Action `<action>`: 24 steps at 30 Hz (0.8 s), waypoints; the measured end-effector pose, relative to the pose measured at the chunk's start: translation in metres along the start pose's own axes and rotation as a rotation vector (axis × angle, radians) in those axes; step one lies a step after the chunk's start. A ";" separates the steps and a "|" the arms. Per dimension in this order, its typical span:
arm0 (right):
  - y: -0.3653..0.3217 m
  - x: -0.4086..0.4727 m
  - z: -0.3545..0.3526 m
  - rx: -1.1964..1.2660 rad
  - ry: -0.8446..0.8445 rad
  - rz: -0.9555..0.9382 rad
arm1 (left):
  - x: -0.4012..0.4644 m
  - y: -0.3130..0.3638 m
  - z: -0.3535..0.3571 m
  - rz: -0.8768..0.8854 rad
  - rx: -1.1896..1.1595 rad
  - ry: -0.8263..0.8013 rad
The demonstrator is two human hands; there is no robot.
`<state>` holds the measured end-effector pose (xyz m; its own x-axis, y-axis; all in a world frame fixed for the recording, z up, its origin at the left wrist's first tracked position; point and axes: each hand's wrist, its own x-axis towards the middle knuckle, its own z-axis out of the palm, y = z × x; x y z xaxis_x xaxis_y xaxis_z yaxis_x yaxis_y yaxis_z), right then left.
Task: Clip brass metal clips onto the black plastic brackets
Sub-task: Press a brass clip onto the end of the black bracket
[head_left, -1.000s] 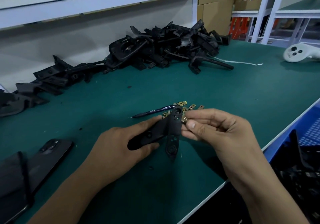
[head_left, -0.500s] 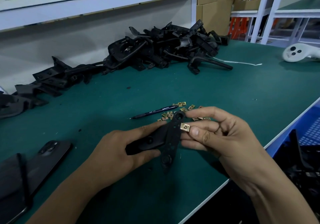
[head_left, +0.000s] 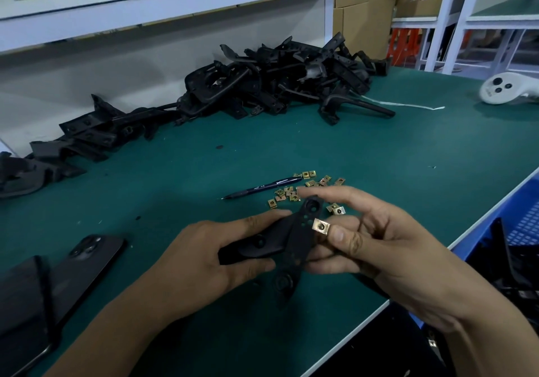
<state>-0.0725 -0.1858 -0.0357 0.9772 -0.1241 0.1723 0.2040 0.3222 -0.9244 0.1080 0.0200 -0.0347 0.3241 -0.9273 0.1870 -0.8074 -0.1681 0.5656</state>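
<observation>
The left hand (head_left: 204, 260) grips a black bracket (head_left: 294, 242), steadying it while the right hand (head_left: 388, 257) pinches a brass clip (head_left: 320, 226) against its right edge, loose clips (head_left: 294, 190) just beyond.

Left hand (head_left: 201, 255), right hand (head_left: 388, 248), bare forearms, sleeveless

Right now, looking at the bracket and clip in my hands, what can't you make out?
- Head view: whether the square brass clip is fully seated on the black plastic bracket; the right hand thumb covers its edge.
- Bracket's left end, hidden in the left hand.
- Print on the dark blue pen: too small.
</observation>
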 end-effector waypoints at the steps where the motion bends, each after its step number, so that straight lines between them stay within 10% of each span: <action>1: 0.000 0.000 0.000 0.002 -0.016 0.001 | 0.000 0.001 0.000 0.007 0.004 0.005; 17: 0.005 0.006 0.008 -0.084 0.156 -0.094 | 0.000 0.001 0.004 0.001 0.021 0.073; 24: 0.010 0.005 -0.008 -1.133 0.734 -0.255 | 0.000 -0.006 -0.003 -0.102 0.064 0.248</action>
<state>-0.0664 -0.1912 -0.0469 0.5930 -0.6410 0.4874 -0.1346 -0.6757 -0.7248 0.1142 0.0219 -0.0359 0.5098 -0.7957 0.3272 -0.7912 -0.2843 0.5415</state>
